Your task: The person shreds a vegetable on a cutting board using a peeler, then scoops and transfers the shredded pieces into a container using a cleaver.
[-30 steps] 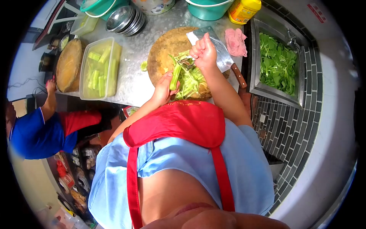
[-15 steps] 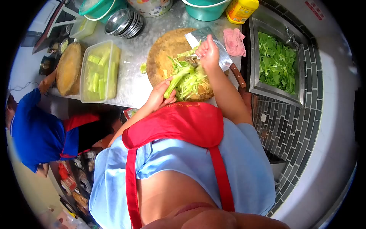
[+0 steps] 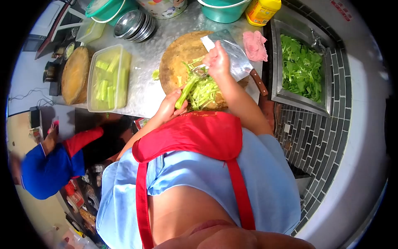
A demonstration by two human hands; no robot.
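Observation:
Over the near edge of the round wooden board (image 3: 172, 58), my left hand (image 3: 168, 106) grips a green vegetable stalk (image 3: 187, 91). My right hand (image 3: 217, 60) is closed round a metal peeler (image 3: 200, 71), whose head is at the stalk's upper end. Pale green peelings (image 3: 205, 93) lie heaped on the board beside and under the stalk. A cleaver (image 3: 237, 58) with a brown handle rests at the board's right side, partly behind my right hand.
A plastic box (image 3: 109, 79) of cut stalks stands left. Steel bowls (image 3: 134, 26), a teal basin (image 3: 224, 10) and a yellow bottle (image 3: 263, 11) are behind. Right are a pink cloth (image 3: 255, 45) and a sink (image 3: 327, 83) of leafy greens. A co-worker (image 3: 49, 168) stands left.
My right hand and the peeler have moved left and down along the stalk. My left hand has shifted slightly left and down. The co-worker has moved away from the far-left board.

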